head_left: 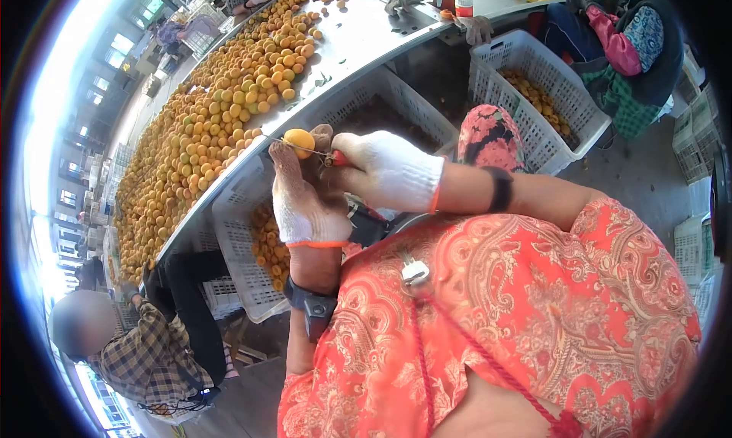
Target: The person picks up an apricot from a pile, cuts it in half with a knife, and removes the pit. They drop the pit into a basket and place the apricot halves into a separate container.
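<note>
Two white knitted work gloves meet just in front of the person's chest, above the edge of the long grey metal table (pixel 366 38). The left hand (pixel 305 205) comes up from below, its fingers closed around a small round orange fruit (pixel 299 141), pinched at the fingertips and held clear of the table. The right hand (pixel 389 171) reaches in from the side, closed on a pair of red-handled metal snips (pixel 336 160).

The snips' long axis runs from the right fist straight across towards the fruit, so the thin blades point at it. I cannot tell whether the tips touch the skin or the stem. The fruit sits just beyond the right fingers, on the left hand's side, and the left hand is the one that bears it.

Beyond the hands, a great heap of loose orange and yellowish fruit (pixel 221 118) covers the table. White slatted plastic crates (pixel 526 64) stand under its edge, some with fruit inside. A co-worker in a plaid shirt (pixel 149 354) sits low by the table, and another person in a dark vest (pixel 644 49) sits at the far end.
</note>
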Demonstrator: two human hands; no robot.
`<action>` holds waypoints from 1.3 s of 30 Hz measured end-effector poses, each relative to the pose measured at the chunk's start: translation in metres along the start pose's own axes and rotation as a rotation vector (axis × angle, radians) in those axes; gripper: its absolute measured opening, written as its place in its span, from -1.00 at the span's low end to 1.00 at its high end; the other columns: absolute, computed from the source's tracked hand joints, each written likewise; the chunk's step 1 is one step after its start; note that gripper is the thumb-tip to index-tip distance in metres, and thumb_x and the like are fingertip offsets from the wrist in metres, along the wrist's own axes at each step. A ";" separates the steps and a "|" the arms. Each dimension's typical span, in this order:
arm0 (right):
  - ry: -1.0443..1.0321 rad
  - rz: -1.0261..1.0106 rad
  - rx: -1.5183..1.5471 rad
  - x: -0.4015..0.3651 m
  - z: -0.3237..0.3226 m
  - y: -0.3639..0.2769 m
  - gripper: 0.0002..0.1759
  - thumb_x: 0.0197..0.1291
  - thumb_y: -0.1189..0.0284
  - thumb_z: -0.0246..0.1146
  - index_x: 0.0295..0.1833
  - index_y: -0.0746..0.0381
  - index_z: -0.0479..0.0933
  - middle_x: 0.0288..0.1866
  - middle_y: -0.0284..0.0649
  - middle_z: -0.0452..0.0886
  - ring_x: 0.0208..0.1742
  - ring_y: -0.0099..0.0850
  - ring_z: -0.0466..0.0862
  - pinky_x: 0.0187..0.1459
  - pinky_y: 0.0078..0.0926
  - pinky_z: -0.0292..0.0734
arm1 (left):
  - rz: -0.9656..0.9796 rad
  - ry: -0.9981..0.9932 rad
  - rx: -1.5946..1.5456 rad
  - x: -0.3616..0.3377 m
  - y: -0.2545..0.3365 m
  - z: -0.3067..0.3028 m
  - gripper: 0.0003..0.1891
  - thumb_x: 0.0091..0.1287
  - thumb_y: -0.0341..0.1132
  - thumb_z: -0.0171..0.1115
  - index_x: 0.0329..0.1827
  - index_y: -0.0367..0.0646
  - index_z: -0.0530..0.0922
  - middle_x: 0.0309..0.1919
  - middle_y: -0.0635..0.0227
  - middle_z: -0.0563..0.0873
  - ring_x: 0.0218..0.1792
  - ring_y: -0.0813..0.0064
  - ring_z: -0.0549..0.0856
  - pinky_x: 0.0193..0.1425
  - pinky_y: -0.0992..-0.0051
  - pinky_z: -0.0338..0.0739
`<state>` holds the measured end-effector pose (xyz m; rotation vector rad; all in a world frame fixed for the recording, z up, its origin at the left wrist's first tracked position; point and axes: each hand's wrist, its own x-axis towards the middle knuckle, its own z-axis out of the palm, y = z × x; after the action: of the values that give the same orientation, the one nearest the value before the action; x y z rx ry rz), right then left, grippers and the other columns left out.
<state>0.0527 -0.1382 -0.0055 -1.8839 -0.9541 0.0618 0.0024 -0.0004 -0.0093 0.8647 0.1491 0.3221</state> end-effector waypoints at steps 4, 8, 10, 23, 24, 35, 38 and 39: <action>0.144 0.119 0.162 0.005 -0.020 -0.022 -0.63 0.29 0.20 0.33 -0.09 0.31 0.51 -0.36 0.07 0.67 -0.23 -0.02 0.75 -0.23 -0.24 0.60 | 0.162 -0.035 0.178 0.006 0.001 -0.008 -0.54 0.54 0.05 0.09 0.09 -0.23 0.55 -0.06 0.19 0.69 -0.06 0.39 0.64 0.07 0.40 0.54; 0.299 0.039 0.062 0.015 -0.024 -0.015 -0.58 0.31 0.13 0.30 -0.10 0.31 0.51 -0.38 0.10 0.66 -0.24 0.03 0.73 -0.24 -0.17 0.59 | 0.219 -0.108 0.462 0.002 -0.004 -0.005 -0.63 0.60 -0.11 0.03 -0.02 -0.30 0.59 -0.33 0.36 0.69 -0.37 0.59 0.61 -0.24 0.57 0.50; 0.318 0.031 0.022 0.021 -0.020 -0.011 -0.56 0.32 0.08 0.28 -0.11 0.31 0.52 -0.37 0.11 0.66 -0.24 0.06 0.72 -0.23 -0.14 0.59 | 0.203 -0.179 0.584 0.001 -0.007 -0.003 -0.62 0.59 -0.07 0.04 0.00 -0.25 0.60 -0.37 0.44 0.65 -0.42 0.66 0.54 -0.31 0.62 0.42; 0.242 0.108 0.054 0.042 -0.009 -0.006 -0.51 0.30 0.00 0.22 -0.27 0.26 0.62 -0.34 0.09 0.67 -0.23 0.08 0.69 -0.19 -0.09 0.58 | 0.127 -0.091 0.496 0.012 -0.017 0.001 -0.61 0.57 0.06 0.02 -0.09 -0.09 0.58 -0.50 0.53 0.55 -0.63 0.66 0.41 -0.55 0.59 0.25; 0.246 0.102 0.048 0.043 -0.006 -0.004 -0.53 0.29 0.01 0.22 -0.26 0.25 0.63 -0.34 0.09 0.67 -0.23 0.07 0.69 -0.19 -0.08 0.58 | -0.092 -0.004 0.315 0.012 -0.012 0.010 -0.61 0.52 0.12 0.03 0.01 0.01 0.56 -0.33 0.54 0.61 -0.44 0.61 0.53 -0.47 0.54 0.34; 0.237 0.124 -0.102 0.060 -0.009 -0.018 -0.59 0.30 0.04 0.22 -0.26 0.20 0.60 -0.36 0.03 0.67 -0.24 0.03 0.70 -0.20 -0.10 0.55 | -0.027 0.198 -0.018 0.040 -0.027 0.012 -0.46 0.53 0.14 0.01 0.30 -0.12 0.49 0.10 0.30 0.69 0.05 0.27 0.70 0.10 0.30 0.62; 0.357 -0.008 -0.241 0.066 -0.001 -0.007 -0.70 0.21 0.11 0.28 -0.26 0.14 0.59 -0.41 -0.06 0.66 -0.26 -0.04 0.72 -0.21 -0.12 0.59 | -0.319 0.030 -0.282 0.044 -0.013 0.024 -0.46 0.51 0.15 -0.02 0.31 -0.05 0.48 0.21 0.37 0.62 0.26 0.30 0.57 0.40 0.22 0.42; 0.362 -0.009 -0.245 0.066 -0.002 -0.007 -0.70 0.21 0.11 0.28 -0.26 0.14 0.59 -0.41 -0.06 0.66 -0.26 -0.04 0.72 -0.21 -0.12 0.59 | -0.320 0.024 -0.282 0.038 -0.006 0.035 -0.46 0.51 0.15 -0.02 0.31 -0.05 0.48 0.21 0.37 0.62 0.26 0.30 0.57 0.40 0.22 0.42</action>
<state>0.0950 -0.0963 0.0238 -2.0228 -0.7446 -0.4054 0.0481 -0.0165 0.0081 0.5466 0.2540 0.0508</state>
